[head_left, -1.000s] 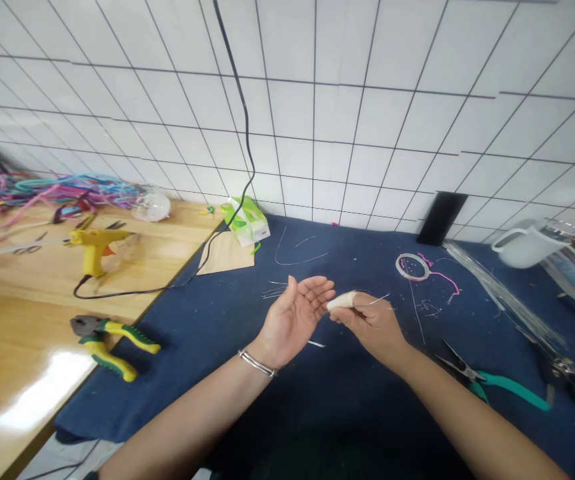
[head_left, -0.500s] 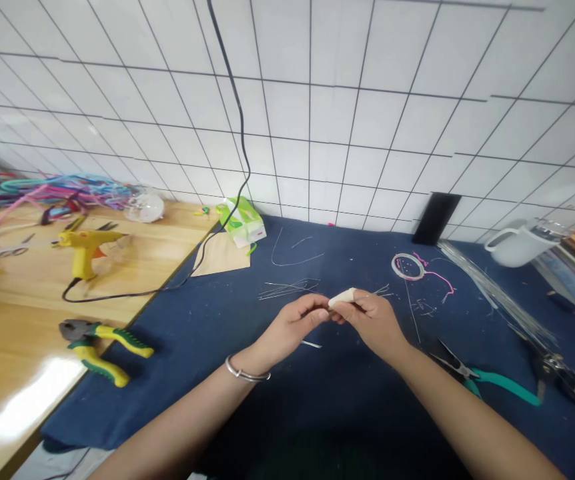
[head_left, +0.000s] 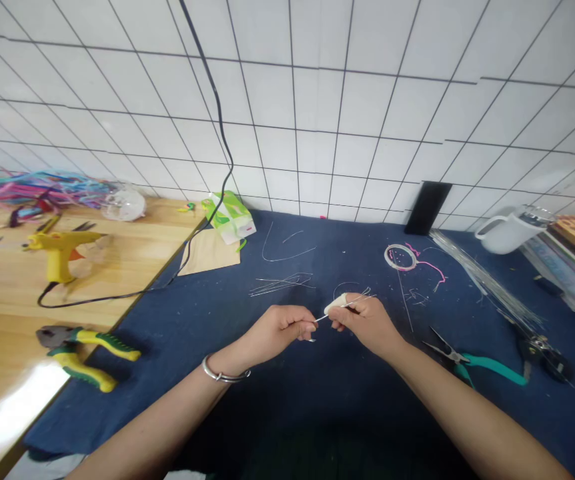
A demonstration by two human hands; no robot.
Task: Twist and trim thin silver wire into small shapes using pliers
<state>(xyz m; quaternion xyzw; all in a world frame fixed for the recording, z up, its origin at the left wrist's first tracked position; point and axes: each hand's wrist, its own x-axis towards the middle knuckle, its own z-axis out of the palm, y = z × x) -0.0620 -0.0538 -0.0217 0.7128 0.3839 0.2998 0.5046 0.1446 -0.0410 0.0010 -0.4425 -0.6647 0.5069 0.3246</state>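
Between my hands runs a thin silvery wire (head_left: 322, 318), perhaps several strands together. My left hand (head_left: 280, 329) pinches its left end between thumb and fingertips. A pale covering wraps one finger of my right hand (head_left: 362, 319), whose thumb and fingers are closed on the wire. Loose wire ends stick out past the right hand's knuckles. Just beyond my hands, several thin wires (head_left: 282, 285) lie on the dark blue cloth (head_left: 247, 400). A bent wire (head_left: 287, 258) lies farther back.
Yellow-green pliers (head_left: 87, 353) and a yellow glue gun (head_left: 60, 253) lie left, its cord crossing the cloth. Teal-handled pliers (head_left: 487, 367), a ring with pink strands (head_left: 400, 257), a wire bundle (head_left: 487, 283) and a white mug (head_left: 505, 231) are on the right. A tissue pack (head_left: 230, 217) stands behind.
My hands have drawn apart, with wire now showing between them. Loose ends now show clearly at the right hand. The whole view has shifted slightly.
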